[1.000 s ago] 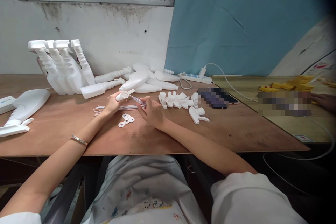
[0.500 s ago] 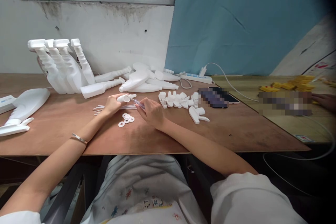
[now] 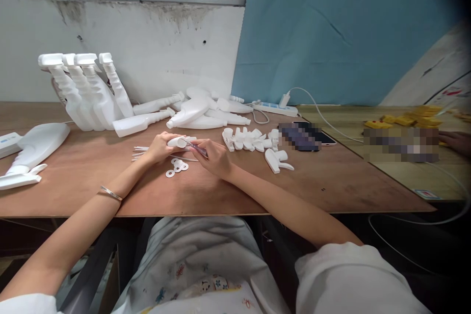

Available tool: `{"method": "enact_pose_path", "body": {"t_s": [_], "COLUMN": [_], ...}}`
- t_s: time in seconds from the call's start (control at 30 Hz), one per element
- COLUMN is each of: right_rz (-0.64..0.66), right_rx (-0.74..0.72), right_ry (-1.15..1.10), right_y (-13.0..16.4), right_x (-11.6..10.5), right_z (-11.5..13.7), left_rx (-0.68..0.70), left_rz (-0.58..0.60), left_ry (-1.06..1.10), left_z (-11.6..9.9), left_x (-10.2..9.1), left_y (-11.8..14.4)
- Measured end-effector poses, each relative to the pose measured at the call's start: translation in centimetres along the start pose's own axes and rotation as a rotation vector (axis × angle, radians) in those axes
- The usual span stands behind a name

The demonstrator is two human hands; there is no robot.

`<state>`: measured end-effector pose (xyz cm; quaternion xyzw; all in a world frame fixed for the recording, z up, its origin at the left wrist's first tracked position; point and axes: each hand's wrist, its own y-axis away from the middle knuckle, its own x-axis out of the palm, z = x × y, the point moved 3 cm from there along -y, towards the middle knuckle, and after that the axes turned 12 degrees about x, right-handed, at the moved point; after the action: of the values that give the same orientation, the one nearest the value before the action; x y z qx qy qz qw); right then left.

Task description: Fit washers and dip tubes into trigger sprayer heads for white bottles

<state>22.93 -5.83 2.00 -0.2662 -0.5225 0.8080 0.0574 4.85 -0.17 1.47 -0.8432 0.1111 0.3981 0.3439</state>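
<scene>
Left hand (image 3: 160, 146) gripping white trigger head (image 3: 180, 142) just above table (image 3: 91, 171); right hand (image 3: 215, 157) pinching thin clear tube (image 3: 197, 148) against it. White washers (image 3: 176, 168) just below.

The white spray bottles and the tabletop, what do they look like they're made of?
The spray bottles look like matte white moulded plastic: uniform colour, ribbed necks, soft sheen. The tabletop seems to be bare plywood or a similar board: reddish-brown, faint grain, dull and unvarnished with scuffs and dark stains.
</scene>
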Motion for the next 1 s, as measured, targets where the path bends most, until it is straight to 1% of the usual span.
{"method": "enact_pose_path", "body": {"t_s": [0.13, 0.2, 0.3, 0.47, 0.57, 0.7, 0.77, 0.87, 1.0], "right_rz": [-0.005, 0.022, 0.05, 0.037, 0.035, 0.066, 0.098, 0.123, 0.141], "right_rx": [-0.015, -0.038, -0.087, -0.105, -0.117, -0.048, -0.006, 0.03, 0.067], "right_ry": [-0.092, -0.158, -0.225, -0.133, -0.103, -0.092, -0.089, -0.082, -0.063], "right_y": [-0.1, -0.2, -0.2, -0.2, -0.2, -0.3, -0.4, -0.4, -0.3], "right_x": [-0.2, -0.1, 0.1, 0.3, 0.5, 0.6, 0.7, 0.7, 0.8], "right_z": [-0.1, 0.2, 0.7, 0.3, -0.2, -0.5, -0.5, -0.6, -0.9], "left_rx": [0.01, 0.02, 0.028, 0.009, 0.011, 0.027, 0.028, 0.019, 0.008], "left_rz": [-0.038, -0.025, 0.025, 0.098, 0.076, 0.004, -0.009, 0.014, 0.094], "left_ry": [0.062, 0.116, 0.185, 0.264, 0.279, 0.258, 0.257, 0.271, 0.296], "left_z": [-0.3, -0.8, -1.5, -1.9, -1.7, -1.6, -1.6, -1.7, -2.3], "left_x": [0.0, 0.1, 0.2, 0.3, 0.2, 0.1, 0.0, 0.2, 0.4], "left_y": [0.1, 0.1, 0.2, 0.3, 0.2, 0.1, 0.1, 0.1, 0.2]}}
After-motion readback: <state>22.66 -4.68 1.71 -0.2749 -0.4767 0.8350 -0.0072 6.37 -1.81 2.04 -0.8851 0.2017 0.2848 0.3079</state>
